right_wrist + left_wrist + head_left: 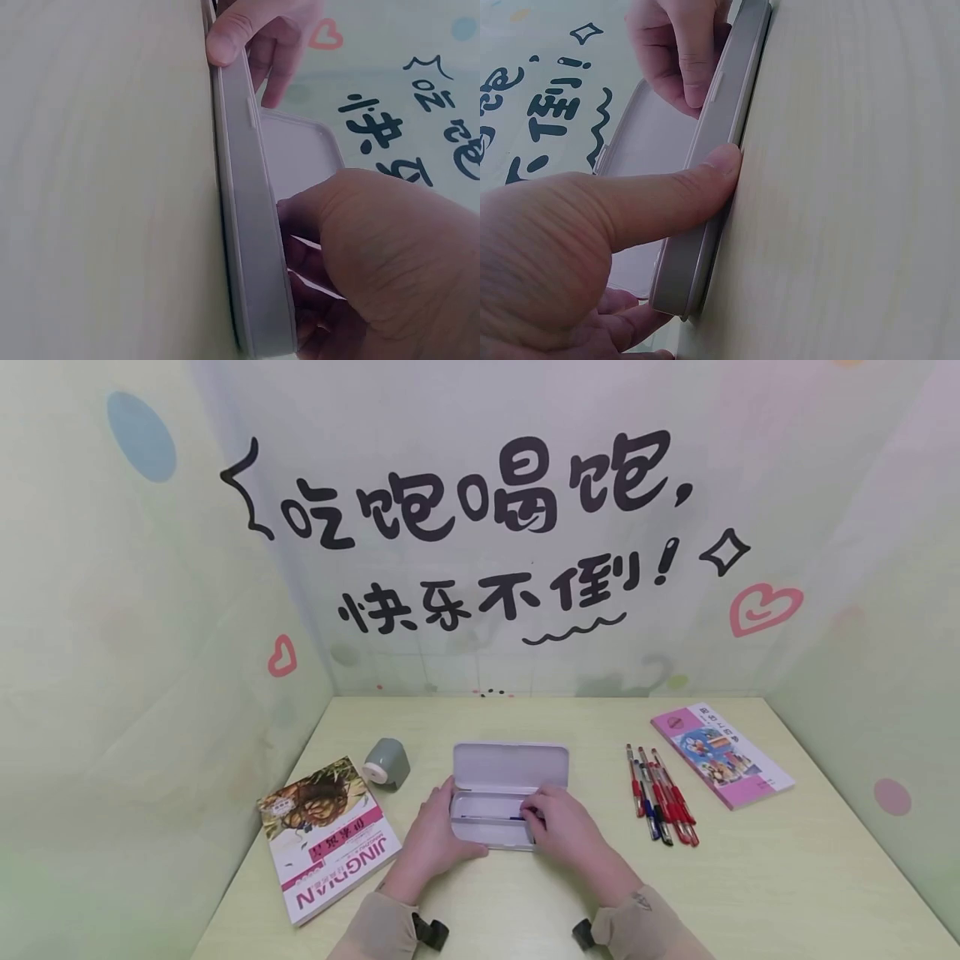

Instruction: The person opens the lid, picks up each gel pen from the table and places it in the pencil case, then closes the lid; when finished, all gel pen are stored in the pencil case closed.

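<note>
A pale lilac pencil case [480,806] stands on the table with its hinged lid [512,766] raised toward the wall. My left hand [438,833] grips the left end of the case, the thumb [705,176] pressed along its front wall and the fingers round behind. Inside lies a thin pen [516,817] with a dark blue end. My right hand [567,827] reaches over the case's right end and pinches the pen's blue end with curled fingers. In the right wrist view the case wall [255,187] hides those fingertips and the pen.
Several red, blue and black pens [660,797] lie bunched right of the case. Beyond them is a pink-covered book [720,756]. On the left are another book [330,839] and a grey-green pencil sharpener [390,764]. Printed curtain walls [525,668] border the table.
</note>
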Available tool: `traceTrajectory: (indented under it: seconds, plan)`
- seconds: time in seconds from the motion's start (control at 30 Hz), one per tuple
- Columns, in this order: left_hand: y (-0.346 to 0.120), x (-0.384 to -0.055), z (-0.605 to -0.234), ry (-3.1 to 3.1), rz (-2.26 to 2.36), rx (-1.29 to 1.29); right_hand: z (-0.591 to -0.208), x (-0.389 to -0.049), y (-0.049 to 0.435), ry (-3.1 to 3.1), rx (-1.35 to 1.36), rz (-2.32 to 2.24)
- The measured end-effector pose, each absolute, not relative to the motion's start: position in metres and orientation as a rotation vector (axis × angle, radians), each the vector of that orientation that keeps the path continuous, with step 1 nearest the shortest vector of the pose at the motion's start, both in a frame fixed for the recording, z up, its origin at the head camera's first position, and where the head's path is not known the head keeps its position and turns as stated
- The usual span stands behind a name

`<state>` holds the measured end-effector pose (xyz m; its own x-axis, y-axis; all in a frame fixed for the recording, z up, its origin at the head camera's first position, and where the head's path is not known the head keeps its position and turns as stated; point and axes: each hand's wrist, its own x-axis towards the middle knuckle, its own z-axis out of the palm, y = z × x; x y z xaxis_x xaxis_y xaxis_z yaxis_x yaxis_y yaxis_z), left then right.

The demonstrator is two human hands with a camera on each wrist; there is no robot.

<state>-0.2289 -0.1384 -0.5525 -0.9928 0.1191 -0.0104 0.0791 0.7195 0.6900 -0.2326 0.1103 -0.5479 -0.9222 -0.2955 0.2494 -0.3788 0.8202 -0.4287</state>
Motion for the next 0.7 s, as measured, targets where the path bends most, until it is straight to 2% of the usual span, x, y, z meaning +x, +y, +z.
traceTrajectory:
  seconds: [0.23,0.7]
  plan:
    - [-0.138,-0.227,-0.551,2.846,1.157,0.139,-0.547,-0.234,0.137,-2.763,0.341,0.872]
    - [-0.137,-0.227,-0.552,2.862,1.151,0.165,-0.550,-0.225,0.231,-2.777,-0.100,0.937]
